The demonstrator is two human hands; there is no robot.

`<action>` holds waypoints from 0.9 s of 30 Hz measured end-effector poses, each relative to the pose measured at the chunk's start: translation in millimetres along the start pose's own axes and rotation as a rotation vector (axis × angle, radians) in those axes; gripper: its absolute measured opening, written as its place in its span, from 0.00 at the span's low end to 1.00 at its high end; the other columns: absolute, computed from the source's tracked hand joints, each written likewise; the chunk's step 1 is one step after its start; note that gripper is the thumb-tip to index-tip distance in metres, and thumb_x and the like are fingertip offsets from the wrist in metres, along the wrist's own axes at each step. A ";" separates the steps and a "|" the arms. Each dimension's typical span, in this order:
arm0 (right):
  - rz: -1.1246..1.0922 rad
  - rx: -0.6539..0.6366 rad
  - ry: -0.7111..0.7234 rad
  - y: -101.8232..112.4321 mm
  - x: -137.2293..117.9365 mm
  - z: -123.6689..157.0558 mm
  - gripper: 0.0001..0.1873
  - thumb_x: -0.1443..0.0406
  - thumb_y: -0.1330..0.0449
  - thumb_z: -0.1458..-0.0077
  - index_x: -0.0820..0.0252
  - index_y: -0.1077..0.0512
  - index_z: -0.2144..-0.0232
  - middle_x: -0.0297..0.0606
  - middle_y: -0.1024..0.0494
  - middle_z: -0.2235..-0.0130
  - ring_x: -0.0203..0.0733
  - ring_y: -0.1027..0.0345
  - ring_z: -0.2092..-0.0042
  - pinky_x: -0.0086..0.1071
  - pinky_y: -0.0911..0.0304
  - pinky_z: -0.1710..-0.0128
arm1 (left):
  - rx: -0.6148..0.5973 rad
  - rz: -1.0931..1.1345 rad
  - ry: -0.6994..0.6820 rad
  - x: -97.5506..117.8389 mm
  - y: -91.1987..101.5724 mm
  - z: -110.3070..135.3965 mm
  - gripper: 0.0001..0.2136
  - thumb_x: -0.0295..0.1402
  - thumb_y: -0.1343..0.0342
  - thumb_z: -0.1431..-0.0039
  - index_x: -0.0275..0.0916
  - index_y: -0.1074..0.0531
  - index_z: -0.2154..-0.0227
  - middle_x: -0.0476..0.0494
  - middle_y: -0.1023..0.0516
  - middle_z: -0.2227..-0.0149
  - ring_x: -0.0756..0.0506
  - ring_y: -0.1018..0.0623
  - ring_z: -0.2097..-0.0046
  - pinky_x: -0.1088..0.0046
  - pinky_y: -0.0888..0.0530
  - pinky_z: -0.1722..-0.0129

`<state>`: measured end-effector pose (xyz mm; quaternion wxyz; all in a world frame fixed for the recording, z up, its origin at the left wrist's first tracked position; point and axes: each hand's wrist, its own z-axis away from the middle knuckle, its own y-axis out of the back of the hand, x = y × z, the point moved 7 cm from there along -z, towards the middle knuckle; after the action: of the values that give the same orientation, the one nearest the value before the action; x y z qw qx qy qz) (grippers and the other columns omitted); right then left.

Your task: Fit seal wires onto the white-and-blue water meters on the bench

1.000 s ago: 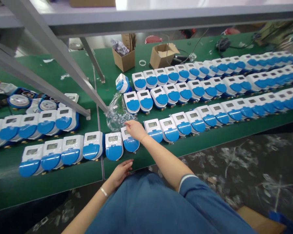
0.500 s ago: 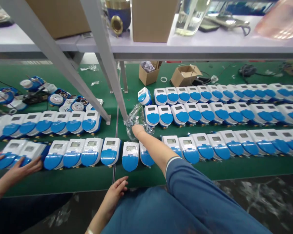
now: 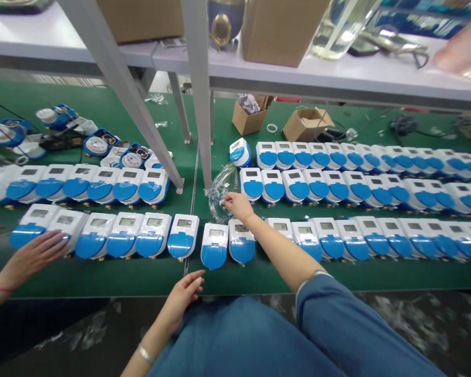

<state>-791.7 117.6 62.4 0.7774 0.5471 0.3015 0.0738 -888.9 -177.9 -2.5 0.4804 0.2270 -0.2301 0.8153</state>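
With right hand (image 3: 239,206) at clear bag (image 3: 225,179) of small parts (image 3: 216,200), behind meters (image 3: 242,242) nearest bench (image 3: 290,278) front edge; cannot tell whether fingers clamped on one. With left hand (image 3: 182,294) by that edge, fingers loosely apart. Pinch singly; lift clear of meters

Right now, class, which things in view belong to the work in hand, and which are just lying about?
Belonging to the work:
right hand, at the clear plastic bag
left hand, near the front row of blue-and-white units

Seemingly just lying about:
carton with crumpled paper
second open carton
white ring
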 end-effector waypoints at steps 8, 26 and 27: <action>0.032 0.053 0.285 -20.0 -88.0 170.6 0.12 0.66 0.51 0.38 0.58 0.28 0.64 0.39 0.25 0.66 0.40 0.32 0.64 0.28 0.42 0.65 | -0.113 -0.014 -0.299 58.8 -41.2 11.0 0.27 0.34 0.33 0.61 0.42 0.28 0.52 0.48 0.26 0.70 0.49 0.26 0.72 0.76 0.29 0.75; -0.855 0.581 -0.558 -77.7 1.1 242.1 0.12 0.57 0.41 0.48 0.61 0.27 0.69 0.40 0.22 0.69 0.40 0.27 0.67 0.31 0.32 0.63 | -0.435 -0.146 0.218 -16.1 -9.9 3.2 0.11 0.37 0.38 0.52 0.37 0.32 0.71 0.45 0.28 0.69 0.50 0.26 0.73 0.79 0.32 0.78; -0.905 0.569 -0.558 -88.7 -5.4 238.8 0.12 0.57 0.40 0.49 0.62 0.28 0.70 0.39 0.22 0.69 0.40 0.27 0.67 0.31 0.32 0.64 | -0.412 -0.123 0.245 -21.2 -9.8 -3.1 0.10 0.35 0.38 0.52 0.37 0.32 0.71 0.45 0.27 0.68 0.51 0.26 0.73 0.79 0.32 0.79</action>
<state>-684.0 -112.0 37.6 0.6046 0.5496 0.2970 -0.4942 -871.4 -186.2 -16.0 0.5896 0.0374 -0.3174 0.7418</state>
